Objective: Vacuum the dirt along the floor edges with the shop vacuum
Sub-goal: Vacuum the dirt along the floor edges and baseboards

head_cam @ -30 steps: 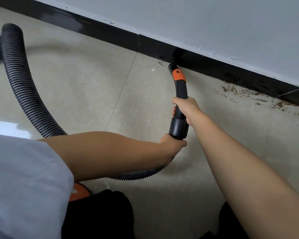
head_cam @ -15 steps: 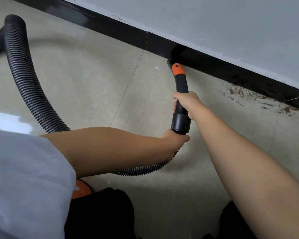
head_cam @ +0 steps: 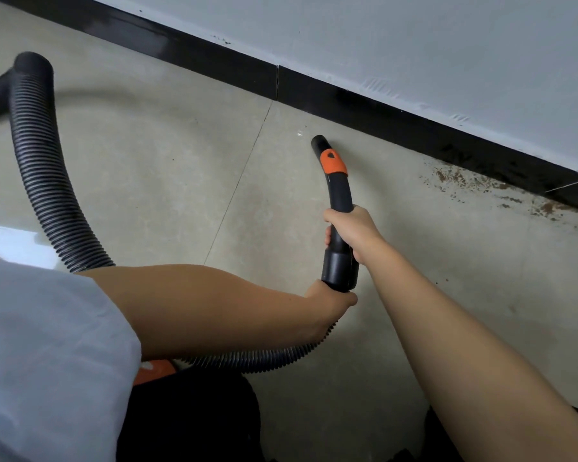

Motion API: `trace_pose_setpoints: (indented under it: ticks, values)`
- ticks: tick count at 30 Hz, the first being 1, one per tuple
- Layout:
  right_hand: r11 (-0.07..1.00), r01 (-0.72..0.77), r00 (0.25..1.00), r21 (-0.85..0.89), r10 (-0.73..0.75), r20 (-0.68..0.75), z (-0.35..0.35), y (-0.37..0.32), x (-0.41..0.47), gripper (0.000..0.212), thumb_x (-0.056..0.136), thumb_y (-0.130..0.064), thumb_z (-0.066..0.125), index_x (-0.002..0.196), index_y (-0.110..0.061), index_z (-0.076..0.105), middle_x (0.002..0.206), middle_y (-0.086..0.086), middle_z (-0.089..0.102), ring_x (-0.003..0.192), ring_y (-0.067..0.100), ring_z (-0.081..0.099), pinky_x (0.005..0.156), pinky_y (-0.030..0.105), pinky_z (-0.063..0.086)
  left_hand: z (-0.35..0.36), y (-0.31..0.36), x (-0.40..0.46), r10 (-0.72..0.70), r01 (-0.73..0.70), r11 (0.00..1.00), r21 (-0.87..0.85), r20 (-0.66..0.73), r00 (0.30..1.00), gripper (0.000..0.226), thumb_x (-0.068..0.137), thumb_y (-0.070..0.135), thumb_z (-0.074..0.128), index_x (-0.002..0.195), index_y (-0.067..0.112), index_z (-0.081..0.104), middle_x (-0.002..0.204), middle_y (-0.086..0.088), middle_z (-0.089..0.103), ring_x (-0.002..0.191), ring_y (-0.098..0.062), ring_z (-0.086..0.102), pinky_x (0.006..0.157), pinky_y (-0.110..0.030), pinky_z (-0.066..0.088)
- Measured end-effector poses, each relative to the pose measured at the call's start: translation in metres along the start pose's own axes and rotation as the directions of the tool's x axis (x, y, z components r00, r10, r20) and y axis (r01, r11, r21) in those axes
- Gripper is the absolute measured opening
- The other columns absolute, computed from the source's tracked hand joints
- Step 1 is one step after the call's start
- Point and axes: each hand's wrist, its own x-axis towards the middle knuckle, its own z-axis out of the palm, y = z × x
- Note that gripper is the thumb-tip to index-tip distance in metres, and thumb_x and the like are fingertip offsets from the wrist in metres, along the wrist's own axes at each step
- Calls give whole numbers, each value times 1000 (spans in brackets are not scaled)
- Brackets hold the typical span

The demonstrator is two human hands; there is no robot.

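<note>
Two hands on the black vacuum wand (head_cam: 340, 208). Right hand (head_cam: 349, 228) wraps the wand at mid-length, fingers curled round it and clamped. Left hand (head_cam: 329, 300) grips just below the wand's wide black cuff, where the ribbed hose (head_cam: 44, 181) joins; its fingers are mostly hidden under the cuff, thumb side pressed against it. Wand curves away toward the far wall, orange collar (head_cam: 332, 163) near the open tip; tip points at the tile floor (head_cam: 181, 155), near the black baseboard (head_cam: 381, 118) but apart from it. Brown dirt (head_cam: 457, 181) lies scattered along the baseboard, to the right of the tip, well apart. Hose loops left, arches up at far left. Orange vacuum body (head_cam: 154, 371) partly visible under left forearm, near edge
</note>
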Motion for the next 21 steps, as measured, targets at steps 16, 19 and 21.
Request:
trace_pose_setpoints:
  ticks: [16, 19, 21]
  values:
    - [1000, -25, 998, 16, 26, -53, -24, 3, -7, 11, 81, -5, 53, 76, -11, 46, 48, 6, 53, 41, 18, 48, 51, 24, 45, 17, 3, -2, 6, -8, 995, 102, 25, 1000, 20, 84, 9, 61, 99, 10, 48, 71, -2, 43, 61, -14, 42, 54, -22, 35]
    - [994, -51, 993, 100, 62, -102, -49, 28, -19, 9, 82, -6, 53, 78, -10, 46, 42, 3, 52, 40, 17, 48, 51, 24, 47, 37, -6, -5, -6, -7, 983, 182, 73, 997, 22, 83, 10, 63, 99, 9, 48, 72, -2, 45, 63, -14, 43, 54, -22, 36]
    - [987, -66, 986, 145, 86, -140, -66, 41, -25, 11, 83, -6, 54, 78, -11, 45, 42, 3, 52, 39, 17, 47, 48, 23, 46, 52, -11, -6, -7, -16, 973, 232, 97, 995, 21, 83, 10, 63, 98, 9, 48, 72, -2, 45, 64, -15, 44, 56, -22, 37]
